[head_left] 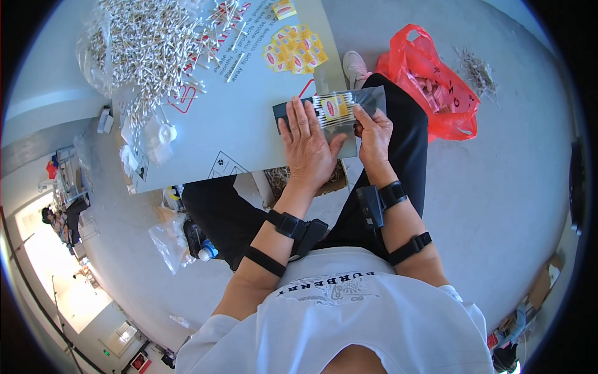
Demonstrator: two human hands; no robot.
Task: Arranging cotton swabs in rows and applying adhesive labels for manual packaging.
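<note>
- Nearest me are my white shirt (374,311) and, on both forearms, black straps with dark devices (370,206).
- My legs in black trousers (408,153) spread to either side of a table corner; on the floor to the left lie a clear plastic bag (168,243) and a blue-capped bottle (207,250).
- Under the table's near edge sits an open cardboard box (334,182), partly hidden by my left wrist.
- My left hand (309,144) is flat and unclenched, fingers stretched forward over a dark flat piece (281,117), thumb spread to the right; I grip nothing with it that shows.
- My right hand (375,136) is closed in a pinch on the clear sleeve (374,98), thumb on top; I cannot tell whether it also grips the swab ends.
- Between my hands, at the right end of the table (243,140), lies a row of white cotton swabs (320,112) with a yellow card (335,107) on it.
- Right, on the floor, a red plastic bag (461,121) stands open with pink pieces inside.
- Farther on the table are scattered yellow cards (295,51) and, far left, a big heap of loose swabs (146,53).
</note>
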